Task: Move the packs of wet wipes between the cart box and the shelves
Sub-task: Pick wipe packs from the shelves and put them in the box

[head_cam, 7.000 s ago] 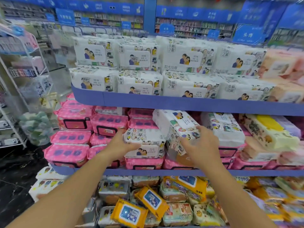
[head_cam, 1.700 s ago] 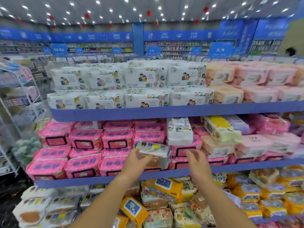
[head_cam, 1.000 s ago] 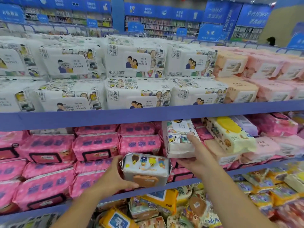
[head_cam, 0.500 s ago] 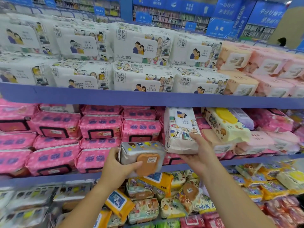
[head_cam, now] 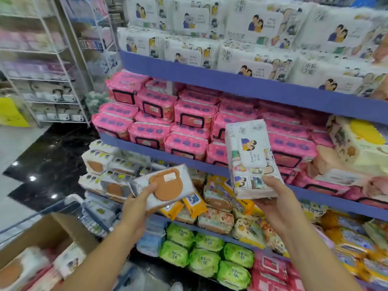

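Note:
My left hand (head_cam: pixel 137 203) grips a white wet-wipe pack with a brown bear-shaped lid (head_cam: pixel 165 186), held in the air in front of the lower shelves. My right hand (head_cam: pixel 273 196) holds a taller white pack printed with cartoon people (head_cam: pixel 249 156) by its bottom end, upright before the pink packs. The cardboard cart box (head_cam: pixel 45 234) sits at the bottom left with several packs (head_cam: pixel 69 261) inside it. The blue shelves (head_cam: pixel 247 86) fill the right of the view.
Pink packs (head_cam: pixel 189 116) crowd the middle shelf, white cartoon packs (head_cam: pixel 252 57) the top one, green packs (head_cam: pixel 201 253) the bottom. A metal cart rim (head_cam: pixel 84 208) runs beside the box. A white wire rack (head_cam: pixel 52 66) stands at the left over dark floor.
Both hands have pulled their packs off the middle shelf and away from it. My view has swung down and left, bringing the cart box into sight.

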Demonstrator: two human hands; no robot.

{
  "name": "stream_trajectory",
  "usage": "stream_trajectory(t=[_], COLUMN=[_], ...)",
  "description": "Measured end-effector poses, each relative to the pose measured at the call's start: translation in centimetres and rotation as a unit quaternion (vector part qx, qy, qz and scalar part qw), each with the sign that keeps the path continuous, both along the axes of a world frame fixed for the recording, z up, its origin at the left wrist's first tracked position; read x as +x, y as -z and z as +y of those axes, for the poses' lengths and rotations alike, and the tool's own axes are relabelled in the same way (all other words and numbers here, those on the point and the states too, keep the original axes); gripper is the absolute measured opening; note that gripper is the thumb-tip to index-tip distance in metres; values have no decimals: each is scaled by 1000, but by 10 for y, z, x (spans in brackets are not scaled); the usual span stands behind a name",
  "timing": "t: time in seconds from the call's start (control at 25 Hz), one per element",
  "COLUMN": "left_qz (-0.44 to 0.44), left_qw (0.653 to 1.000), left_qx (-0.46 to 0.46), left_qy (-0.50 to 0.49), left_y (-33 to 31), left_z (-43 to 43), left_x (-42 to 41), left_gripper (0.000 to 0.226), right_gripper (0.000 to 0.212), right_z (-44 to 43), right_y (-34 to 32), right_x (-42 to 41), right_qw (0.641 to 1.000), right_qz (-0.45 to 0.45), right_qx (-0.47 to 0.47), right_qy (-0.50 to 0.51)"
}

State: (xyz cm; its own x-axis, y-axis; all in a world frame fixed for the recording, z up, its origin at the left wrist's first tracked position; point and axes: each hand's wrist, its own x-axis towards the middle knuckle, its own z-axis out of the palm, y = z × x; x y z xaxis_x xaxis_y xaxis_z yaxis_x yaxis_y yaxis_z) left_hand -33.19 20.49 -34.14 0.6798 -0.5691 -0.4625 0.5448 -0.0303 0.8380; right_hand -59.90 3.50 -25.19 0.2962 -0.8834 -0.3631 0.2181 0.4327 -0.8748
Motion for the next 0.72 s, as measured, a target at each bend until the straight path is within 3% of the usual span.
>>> stream_trajectory(t=[0.28,0.36,0.48,0.52,0.6,0.72], left_qz=[30,23,17,20,42,70], left_qw=[983,968,944,935,923,908], left_qx=[58,71,86,89,84,91], left_qy=[-173,-239,-319,-343,-373,-402], left_y=[16,23,45,54,68,86], left_z=[176,238,320,344,388,437], left_x=[4,14,30,35,47,70], left_gripper=[36,52,104,112,100,51], right_gripper=[21,20,19,17,14,13], right_z=[112,152,205,220,251,291], right_y=[73,87,100,103,111,126], right_x=[85,117,159,171,200,246], right_qw=[976,960,940,933,919,907], right_qz=[23,25,49,58,85,123], right_qx=[102,126,135,130,120,120], right_qy=[-190,-247,-310,-330,-367,-386])
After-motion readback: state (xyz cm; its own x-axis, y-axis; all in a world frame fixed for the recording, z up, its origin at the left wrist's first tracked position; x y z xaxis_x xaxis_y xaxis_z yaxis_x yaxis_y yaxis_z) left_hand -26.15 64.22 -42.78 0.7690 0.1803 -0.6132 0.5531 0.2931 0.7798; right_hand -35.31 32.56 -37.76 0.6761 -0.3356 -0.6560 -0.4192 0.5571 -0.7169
